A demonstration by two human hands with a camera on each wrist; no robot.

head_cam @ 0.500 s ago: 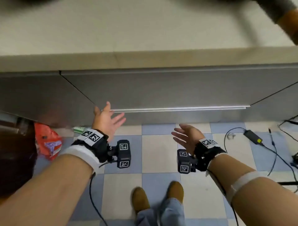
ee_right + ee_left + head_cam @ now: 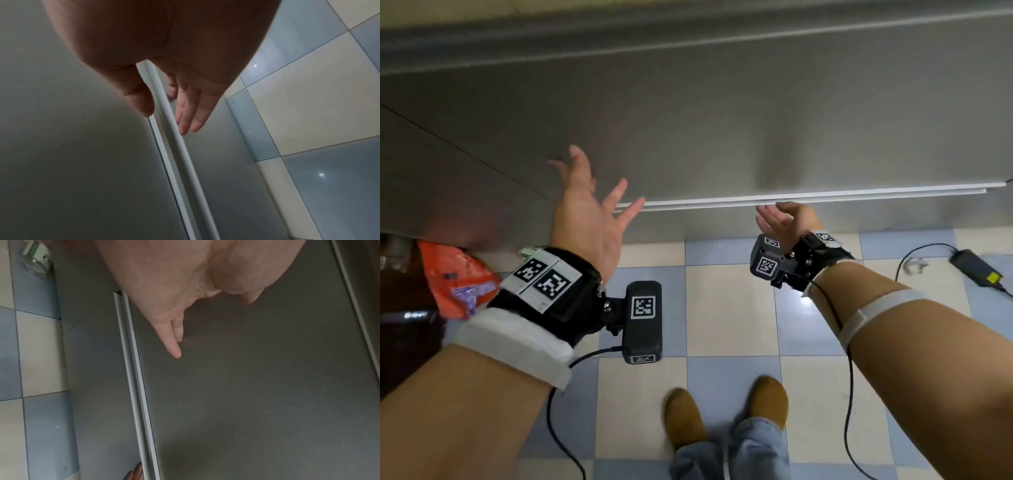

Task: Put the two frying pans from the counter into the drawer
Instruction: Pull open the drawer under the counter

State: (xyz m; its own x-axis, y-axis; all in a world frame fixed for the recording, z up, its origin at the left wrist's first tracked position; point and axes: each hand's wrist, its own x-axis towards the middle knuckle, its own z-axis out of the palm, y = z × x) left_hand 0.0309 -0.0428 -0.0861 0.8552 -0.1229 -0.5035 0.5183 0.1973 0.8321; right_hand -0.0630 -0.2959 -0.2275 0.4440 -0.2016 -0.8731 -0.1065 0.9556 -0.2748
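No frying pan shows in any view. A grey drawer front (image 2: 722,120) fills the upper head view, with a pale handle strip (image 2: 859,194) along its lower edge. My left hand (image 2: 592,209) is held open with fingers spread in front of the drawer face, by the strip's left end. In the left wrist view the left hand (image 2: 174,280) hovers over the grey panel beside the strip (image 2: 135,369). My right hand (image 2: 784,219) is palm up just under the strip. In the right wrist view its thumb lies on one side of the strip (image 2: 174,146) and its straight fingers (image 2: 189,116) on the other.
An orange plastic bag (image 2: 458,277) and a green-labelled bottle (image 2: 530,253) lie at the cabinet's foot on the left. A black power adapter (image 2: 976,267) with its cable lies on the checkered floor at right. My brown shoes (image 2: 685,418) stand below the drawer.
Both hands have moved forward to the drawer front. The right hand has reached the handle strip, and the left has risen over the panel. The counter top has left the view.
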